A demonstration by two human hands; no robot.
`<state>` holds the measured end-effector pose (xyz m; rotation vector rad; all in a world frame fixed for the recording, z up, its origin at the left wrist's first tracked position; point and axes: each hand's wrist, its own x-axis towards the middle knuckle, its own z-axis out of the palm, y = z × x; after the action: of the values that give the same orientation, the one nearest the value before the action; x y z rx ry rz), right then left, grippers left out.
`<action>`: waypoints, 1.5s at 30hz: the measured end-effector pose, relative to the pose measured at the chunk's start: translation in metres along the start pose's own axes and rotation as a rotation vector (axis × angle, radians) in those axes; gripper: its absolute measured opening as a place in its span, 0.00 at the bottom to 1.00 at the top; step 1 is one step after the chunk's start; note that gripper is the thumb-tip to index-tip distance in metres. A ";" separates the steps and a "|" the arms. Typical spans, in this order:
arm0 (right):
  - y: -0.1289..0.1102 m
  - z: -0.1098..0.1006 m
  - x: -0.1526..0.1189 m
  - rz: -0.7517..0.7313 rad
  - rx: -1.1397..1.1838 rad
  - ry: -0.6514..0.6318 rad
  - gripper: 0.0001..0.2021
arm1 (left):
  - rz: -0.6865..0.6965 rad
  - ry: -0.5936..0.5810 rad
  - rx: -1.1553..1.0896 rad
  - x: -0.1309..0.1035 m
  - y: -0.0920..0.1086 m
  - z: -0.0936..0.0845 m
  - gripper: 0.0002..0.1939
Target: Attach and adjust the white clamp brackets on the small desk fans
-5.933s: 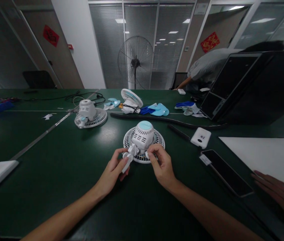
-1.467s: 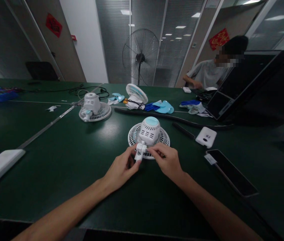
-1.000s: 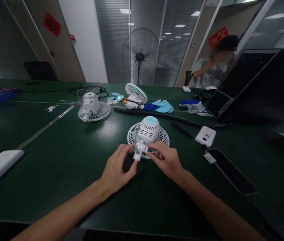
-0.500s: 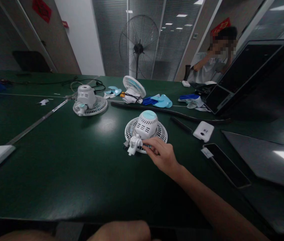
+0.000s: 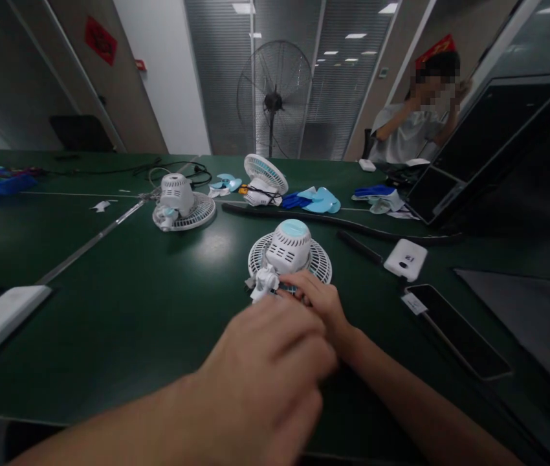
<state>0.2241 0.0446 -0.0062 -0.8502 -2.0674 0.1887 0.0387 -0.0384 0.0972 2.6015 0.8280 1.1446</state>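
In the middle of the table a small white fan (image 5: 290, 249) lies grille-down, its pale blue cap upward. A white bracket (image 5: 265, 282) sticks out at its near side. My right hand (image 5: 321, 303) is closed in a pinch at the right end of that bracket. Nearer the camera, my left hand (image 5: 270, 369) is blurred, its fingers curled closed. It covers the bracket's lower end and part of my right hand. Whatever it holds, if anything, is hidden.
A second fan (image 5: 178, 200) lies at the left, a third fan (image 5: 263, 181) farther back. Blue fan blades (image 5: 321, 199), a black strip (image 5: 343, 220), a phone (image 5: 459, 330) and a dark monitor (image 5: 493, 142) are around. A person (image 5: 406, 133) sits across the table.
My left hand has risen from the near table edge to in front of the fan. My right hand stays at the bracket. The whole view has shifted slightly.
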 end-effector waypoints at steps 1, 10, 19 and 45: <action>0.000 0.000 0.000 -0.003 0.005 -0.009 0.09 | -0.076 0.121 0.016 0.005 -0.017 0.002 0.06; -0.003 -0.001 0.002 -0.014 -0.054 -0.028 0.08 | -0.569 0.122 -0.226 -0.035 -0.109 0.046 0.12; -0.006 0.000 0.001 0.032 0.132 0.054 0.07 | -0.538 0.182 -0.197 -0.036 -0.105 0.054 0.10; -0.014 -0.005 0.010 0.358 0.274 0.031 0.11 | -0.518 0.149 -0.251 -0.037 -0.104 0.052 0.10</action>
<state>0.2173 0.0397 0.0093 -1.0349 -1.7940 0.6334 0.0130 0.0299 0.0000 1.9551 1.2075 1.1942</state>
